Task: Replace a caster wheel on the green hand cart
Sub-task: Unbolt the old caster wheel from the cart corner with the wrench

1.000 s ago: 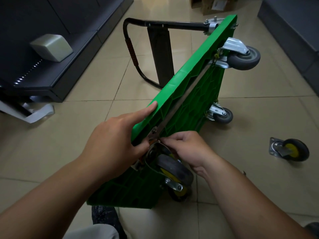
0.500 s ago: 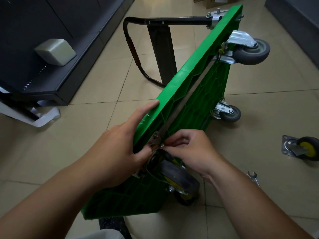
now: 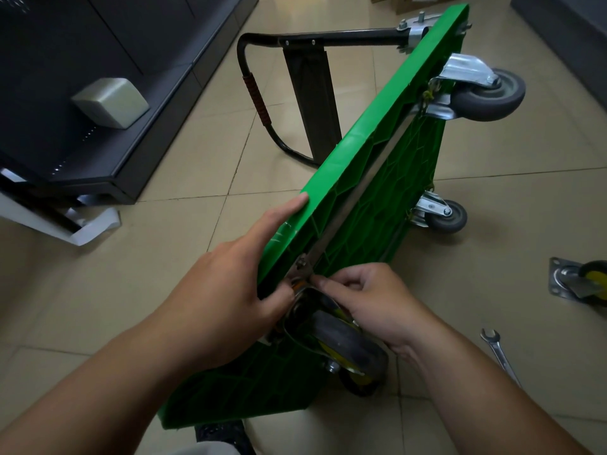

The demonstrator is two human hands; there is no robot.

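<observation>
The green hand cart [image 3: 371, 178] stands on its long edge on the tiled floor, underside facing right. My left hand [image 3: 236, 284] grips its upper rim, forefinger straight along the top and thumb at the caster's mounting plate. A black caster wheel with a yellow hub [image 3: 348, 349] sits against the near corner of the underside. My right hand [image 3: 368, 303] has its curled fingers pinching something small at the plate's top edge; what it pinches is hidden. Two grey casters [image 3: 486, 96] [image 3: 443, 215] are fixed at the far end. A loose caster [image 3: 588, 284] lies on the floor at the right.
A wrench [image 3: 499, 353] lies on the tiles near my right forearm. The cart's black folding handle [image 3: 315, 37] reaches left at the far end. A dark low shelf unit [image 3: 98, 110] with a grey box fills the left side. Cardboard boxes stand at the far back.
The view has drawn closer and shifted, bringing the wrench into sight. My right hand's fingers have curled tighter at the caster's mounting plate. The left hand keeps its hold on the rim.
</observation>
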